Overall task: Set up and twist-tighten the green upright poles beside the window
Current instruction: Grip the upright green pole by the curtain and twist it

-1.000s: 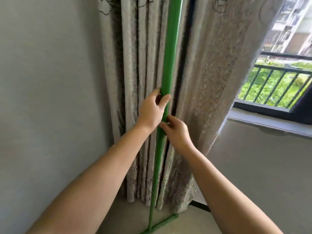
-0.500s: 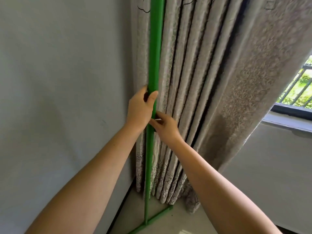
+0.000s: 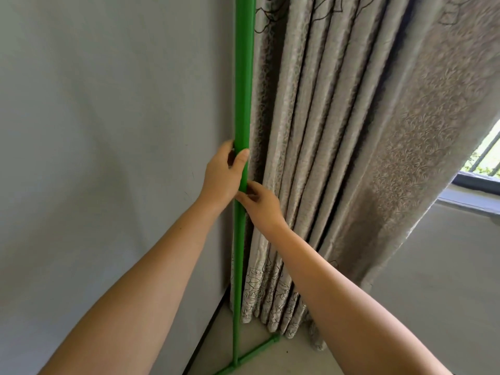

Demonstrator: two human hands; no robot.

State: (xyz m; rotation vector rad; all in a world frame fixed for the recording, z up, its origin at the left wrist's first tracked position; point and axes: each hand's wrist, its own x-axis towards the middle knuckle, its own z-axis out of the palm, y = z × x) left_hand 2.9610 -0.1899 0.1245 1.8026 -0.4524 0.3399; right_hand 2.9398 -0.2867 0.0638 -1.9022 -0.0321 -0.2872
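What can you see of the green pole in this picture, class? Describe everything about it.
The green pole stands upright in the room corner, between the grey wall and the pleated curtain. It looks like smooth plastic: a thicker upper tube over a thinner lower one, which joins a green floor bar at a fitting. The left hand wraps the thick tube's lower end; the right hand pinches just below. Its top is out of view.
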